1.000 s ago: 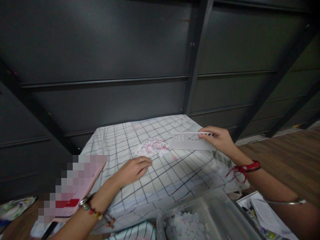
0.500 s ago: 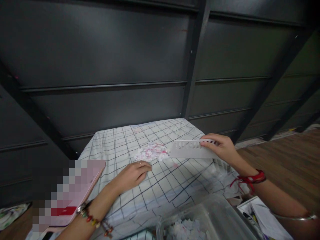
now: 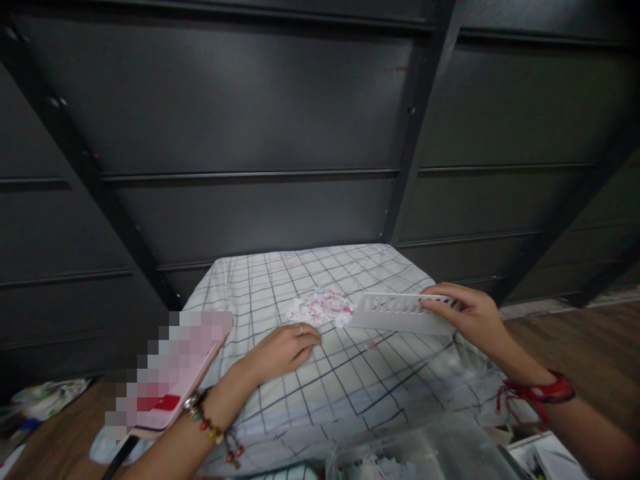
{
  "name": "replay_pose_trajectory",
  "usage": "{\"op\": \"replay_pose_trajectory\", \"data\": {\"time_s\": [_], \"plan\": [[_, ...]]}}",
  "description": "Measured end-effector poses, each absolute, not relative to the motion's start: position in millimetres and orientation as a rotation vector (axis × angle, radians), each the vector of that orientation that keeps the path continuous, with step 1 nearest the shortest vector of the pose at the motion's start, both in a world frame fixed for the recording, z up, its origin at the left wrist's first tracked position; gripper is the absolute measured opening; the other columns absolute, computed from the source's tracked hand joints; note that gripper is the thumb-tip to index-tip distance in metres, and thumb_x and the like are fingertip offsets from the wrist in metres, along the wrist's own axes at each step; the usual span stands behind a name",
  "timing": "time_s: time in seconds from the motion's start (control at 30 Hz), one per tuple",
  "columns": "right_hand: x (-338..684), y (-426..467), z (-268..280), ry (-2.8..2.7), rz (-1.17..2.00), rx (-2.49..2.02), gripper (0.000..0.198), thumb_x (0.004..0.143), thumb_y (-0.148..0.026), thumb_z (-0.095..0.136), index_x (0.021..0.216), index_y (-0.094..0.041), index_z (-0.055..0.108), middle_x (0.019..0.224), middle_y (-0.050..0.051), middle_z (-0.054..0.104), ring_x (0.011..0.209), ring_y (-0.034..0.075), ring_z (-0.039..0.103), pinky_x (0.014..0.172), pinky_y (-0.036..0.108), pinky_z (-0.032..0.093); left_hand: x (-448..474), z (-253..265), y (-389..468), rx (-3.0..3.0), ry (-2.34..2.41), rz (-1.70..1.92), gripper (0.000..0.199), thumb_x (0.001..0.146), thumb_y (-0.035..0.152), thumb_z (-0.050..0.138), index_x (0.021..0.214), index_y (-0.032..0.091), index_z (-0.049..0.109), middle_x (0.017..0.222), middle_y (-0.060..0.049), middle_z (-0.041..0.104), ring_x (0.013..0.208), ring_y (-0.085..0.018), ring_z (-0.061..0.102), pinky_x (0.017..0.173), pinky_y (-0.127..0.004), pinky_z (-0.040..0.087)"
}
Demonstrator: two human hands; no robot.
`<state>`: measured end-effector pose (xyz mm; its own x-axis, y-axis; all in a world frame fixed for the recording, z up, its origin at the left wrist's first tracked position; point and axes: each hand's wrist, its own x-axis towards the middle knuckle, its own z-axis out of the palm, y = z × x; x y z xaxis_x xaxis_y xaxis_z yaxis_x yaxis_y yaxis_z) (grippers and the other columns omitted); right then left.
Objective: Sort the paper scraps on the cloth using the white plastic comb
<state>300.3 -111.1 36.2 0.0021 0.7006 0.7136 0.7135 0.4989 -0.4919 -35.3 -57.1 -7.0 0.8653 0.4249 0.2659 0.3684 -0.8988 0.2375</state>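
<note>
While the right hand (image 3: 465, 310) has a white slotted piece (image 3: 395, 318) pinched at one end, thumb on the near side and the other fingers over the top edge, the left hand (image 3: 286, 351) is just lying palm down on a checked cloth (image 3: 325, 383), fingers close together and a bit bent. Can't tell if anything's tucked under that palm, it's hidden. The slotted piece is standing on its long side, tilted a little, row of holes along the top, and its free end comes right up to the right edge of a loose heap of white and pink scraps (image 3: 320, 307). Those sit near the middle of the cloth, just beyond the left fingertips. There's a pinkish spot (image 3: 371, 345) on the cloth in front of the slotted piece too. Over by the left forearm is a pink flat thing (image 3: 197, 373), partly pixelated, with a red patch on it. At the near edge there's a clear plastic tub (image 3: 450, 443) with more pale bits (image 3: 380, 468) in it, cut off by the frame. Dark panelled wall (image 3: 260, 107) behind everything, wood floor (image 3: 560, 327) off to the right.
</note>
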Motion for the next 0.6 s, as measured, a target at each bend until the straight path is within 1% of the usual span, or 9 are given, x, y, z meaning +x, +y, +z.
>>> {"op": "replay_pose_trajectory", "data": {"time_s": [0.3, 0.37, 0.5, 0.6], "plan": [[291, -113, 29, -1.756, 0.107, -1.214, 0.024, 0.073, -0.046, 0.064, 0.069, -0.024, 0.068, 0.069, 0.003, 0.07, 0.063, 0.019, 0.065, 0.057, 0.029, 0.052, -36, -8, -57, 2.872, 0.61, 0.461, 0.026, 0.087, 0.009, 0.039, 0.1, 0.017, 0.06, 0.104, -0.006, 0.064, 0.095, -0.017, 0.061, 0.086, -0.028, 0.047], [294, -116, 30, -1.736, 0.057, -1.231, 0.023, 0.073, -0.046, 0.064, 0.07, -0.024, 0.068, 0.07, 0.003, 0.071, 0.063, 0.019, 0.065, 0.057, 0.029, 0.052, -37, -8, -57, 2.879, 0.608, 0.455, 0.026, 0.087, 0.009, 0.039, 0.1, 0.017, 0.06, 0.104, -0.006, 0.064, 0.095, -0.017, 0.06, 0.086, -0.028, 0.047], [312, -122, 31, -1.702, -0.141, -1.267, 0.015, 0.075, -0.041, 0.063, 0.076, -0.026, 0.068, 0.075, 0.002, 0.071, 0.068, 0.02, 0.066, 0.06, 0.03, 0.051, -37, -8, -56, 2.895, 0.611, 0.452, 0.026, 0.087, 0.008, 0.04, 0.101, 0.016, 0.06, 0.104, -0.006, 0.064, 0.095, -0.017, 0.06, 0.086, -0.028, 0.047], [321, -133, 29, -1.719, -0.219, -1.315, 0.012, 0.077, -0.038, 0.061, 0.078, -0.028, 0.067, 0.077, 0.001, 0.071, 0.069, 0.021, 0.066, 0.057, 0.031, 0.05, -38, -7, -58, 2.934, 0.622, 0.424, 0.025, 0.087, 0.008, 0.042, 0.102, 0.016, 0.06, 0.105, -0.006, 0.064, 0.096, -0.017, 0.06, 0.087, -0.028, 0.047]]}}
